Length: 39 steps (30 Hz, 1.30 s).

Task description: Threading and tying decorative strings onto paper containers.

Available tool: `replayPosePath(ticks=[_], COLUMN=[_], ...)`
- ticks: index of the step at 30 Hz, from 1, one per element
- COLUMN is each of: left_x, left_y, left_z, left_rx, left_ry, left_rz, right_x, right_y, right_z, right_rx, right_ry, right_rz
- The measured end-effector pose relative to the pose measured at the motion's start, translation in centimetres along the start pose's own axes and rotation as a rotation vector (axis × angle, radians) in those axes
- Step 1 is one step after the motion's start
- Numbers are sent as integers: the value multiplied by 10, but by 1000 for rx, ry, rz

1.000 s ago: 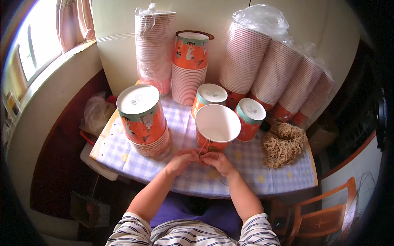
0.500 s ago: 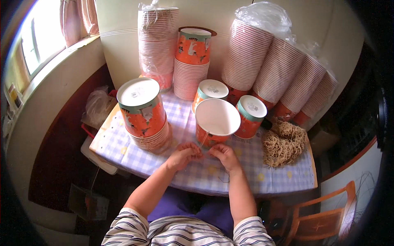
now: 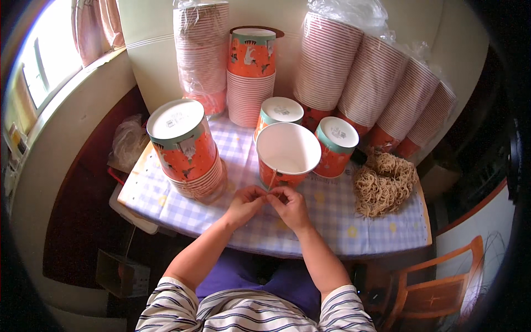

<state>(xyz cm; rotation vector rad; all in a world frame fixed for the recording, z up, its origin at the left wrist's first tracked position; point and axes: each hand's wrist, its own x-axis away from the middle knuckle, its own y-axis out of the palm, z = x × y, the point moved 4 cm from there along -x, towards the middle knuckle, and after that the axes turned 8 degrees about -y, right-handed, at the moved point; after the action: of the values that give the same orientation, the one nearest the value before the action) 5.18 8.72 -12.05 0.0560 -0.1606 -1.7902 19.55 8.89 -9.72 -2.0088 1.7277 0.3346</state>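
An orange paper bucket (image 3: 289, 149) with a white inside stands upright before me, its mouth up. From its near side hangs a thin beige string (image 3: 272, 179). My left hand (image 3: 246, 205) and my right hand (image 3: 290, 207) meet just in front of the bucket, fingertips together in a pinch on the string's ends. The fingers hide most of what they hold. Close behind the bucket are two upturned ones, an orange-and-green bucket (image 3: 332, 153) to the right and another upturned bucket (image 3: 281, 110) at the back.
To the left rises a nested stack of upturned buckets (image 3: 186, 157). Several plastic-wrapped bucket stacks (image 3: 329, 61) line the wall. A heap of beige strings (image 3: 385, 185) lies on the right of the checked tablecloth (image 3: 215, 232). A wooden chair (image 3: 437, 288) stands at lower right.
My hands have come together at the string, the right one moving left to meet the left. The whole view has shifted slightly; the buckets stay put.
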Motion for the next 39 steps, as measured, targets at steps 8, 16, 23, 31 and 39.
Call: replayPosePath(ticks=[8,16,23,31,39], left_x=[-7,-10,6,11,7], left_y=[-5,-9,2,7,9], left_z=[-2,18,28,41,32], left_rx=[-53,-343,-634,-809,-853], left_ry=[66,294,396,686,543], left_rz=[-76,42,141,152,142], right_x=[-2,1,3,3,4], right_y=[-2,-6,0,2,1], right_z=[-7,-1,5,1,1], right_rx=[77,16,-15,40,12], right_ry=[-96,-18,71,85,76], right_rz=[52,46,-19,-37,-29])
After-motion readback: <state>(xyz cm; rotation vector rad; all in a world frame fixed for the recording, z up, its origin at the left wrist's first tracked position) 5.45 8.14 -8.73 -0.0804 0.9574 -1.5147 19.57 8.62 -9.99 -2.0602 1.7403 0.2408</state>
